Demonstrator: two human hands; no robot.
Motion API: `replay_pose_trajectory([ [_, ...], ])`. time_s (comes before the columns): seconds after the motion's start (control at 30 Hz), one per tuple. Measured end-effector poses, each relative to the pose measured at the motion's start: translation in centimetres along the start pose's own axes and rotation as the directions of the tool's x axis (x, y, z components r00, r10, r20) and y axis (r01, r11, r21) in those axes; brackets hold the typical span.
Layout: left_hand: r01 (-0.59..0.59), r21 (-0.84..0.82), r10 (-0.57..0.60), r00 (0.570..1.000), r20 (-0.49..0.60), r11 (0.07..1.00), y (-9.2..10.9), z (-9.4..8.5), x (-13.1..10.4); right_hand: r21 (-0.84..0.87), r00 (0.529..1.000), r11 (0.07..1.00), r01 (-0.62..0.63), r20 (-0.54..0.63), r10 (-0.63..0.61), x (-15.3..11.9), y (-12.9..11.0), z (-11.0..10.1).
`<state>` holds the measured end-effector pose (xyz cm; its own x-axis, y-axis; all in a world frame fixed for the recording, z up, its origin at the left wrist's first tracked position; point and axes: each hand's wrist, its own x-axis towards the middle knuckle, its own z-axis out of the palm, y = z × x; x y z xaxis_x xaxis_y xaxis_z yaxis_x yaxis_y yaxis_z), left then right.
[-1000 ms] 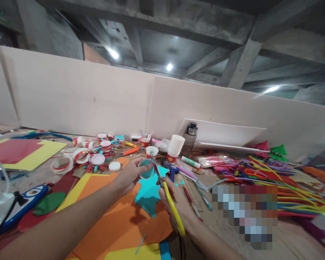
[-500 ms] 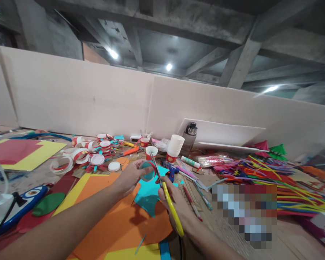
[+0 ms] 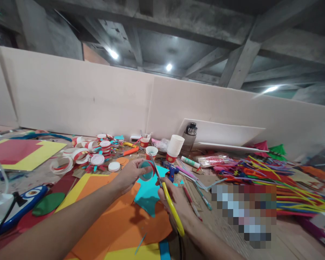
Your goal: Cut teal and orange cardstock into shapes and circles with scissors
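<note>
One round, teal-faced piece [image 3: 146, 173] is held beside metal scissors [image 3: 166, 193].

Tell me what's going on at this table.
A person is working with paper crafts. The left hand holds a small round cup piece, blue inside. The right hand holds yellow-handled scissors, blades up against or just beside the piece's edge; I can't tell whether they touch. Below lie a blue paper cutout and orange paper. A stack of paper cups stands beyond.
</note>
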<state>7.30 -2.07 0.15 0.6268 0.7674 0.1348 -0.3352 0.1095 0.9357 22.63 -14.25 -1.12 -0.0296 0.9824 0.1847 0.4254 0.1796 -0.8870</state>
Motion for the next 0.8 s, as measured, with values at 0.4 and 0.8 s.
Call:
replay_pose_trajectory([
  [0.4, -0.016, -0.082, 0.01, 0.997, -0.073, 0.996, 0.2, 0.8, -0.5, 0.005, 1.0, 1.0, 0.023, -0.019, -0.023, -0.4, -0.6, 0.2],
  [0.8, -0.042, -0.08, 0.036, 0.997, -0.068, 0.996, -0.2, 1.5, -0.6, -0.013, 0.999, 1.0, 0.024, -0.035, -0.025, 0.0, -1.1, 0.2],
])
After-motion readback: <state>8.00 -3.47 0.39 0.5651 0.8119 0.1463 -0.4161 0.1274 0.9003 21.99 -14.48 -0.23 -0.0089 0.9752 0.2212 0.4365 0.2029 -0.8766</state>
